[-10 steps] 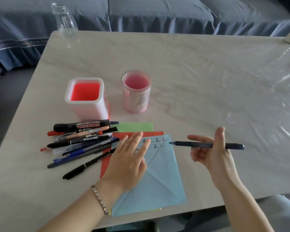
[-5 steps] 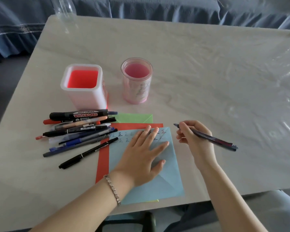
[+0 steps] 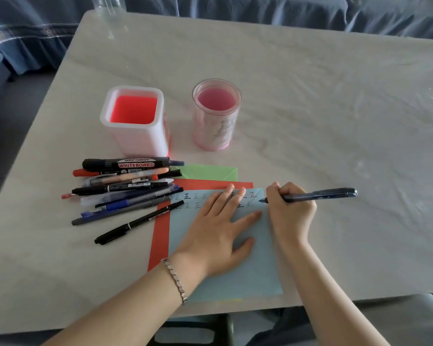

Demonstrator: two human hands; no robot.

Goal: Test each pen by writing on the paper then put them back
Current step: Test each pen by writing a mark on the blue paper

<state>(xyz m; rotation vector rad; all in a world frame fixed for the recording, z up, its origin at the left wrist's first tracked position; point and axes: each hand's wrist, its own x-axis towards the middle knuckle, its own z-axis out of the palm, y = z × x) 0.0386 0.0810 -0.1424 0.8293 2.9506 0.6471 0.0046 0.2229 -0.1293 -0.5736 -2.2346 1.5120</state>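
A light blue paper (image 3: 255, 268) with rows of written marks lies on the table, over a red sheet (image 3: 160, 233) and a green sheet (image 3: 210, 172). My left hand (image 3: 218, 228) presses flat on the blue paper, fingers spread. My right hand (image 3: 289, 211) grips a dark blue pen (image 3: 320, 194), its tip touching the paper's upper right corner. A pile of several pens and markers (image 3: 125, 188) lies left of the papers, including a black whiteboard marker (image 3: 125, 164). A lone black pen (image 3: 138, 222) lies nearest me.
Two holders with no pens in them stand behind the pile: a square white and red one (image 3: 135, 121) and a round pink one (image 3: 216, 114). A clear bottle (image 3: 108, 6) stands at the table's far left corner. The table edge (image 3: 235, 312) is close to me.
My right hand turned the pen into a writing grip and brought its tip down onto the blue paper. My left hand slid right and settled flat on the paper.
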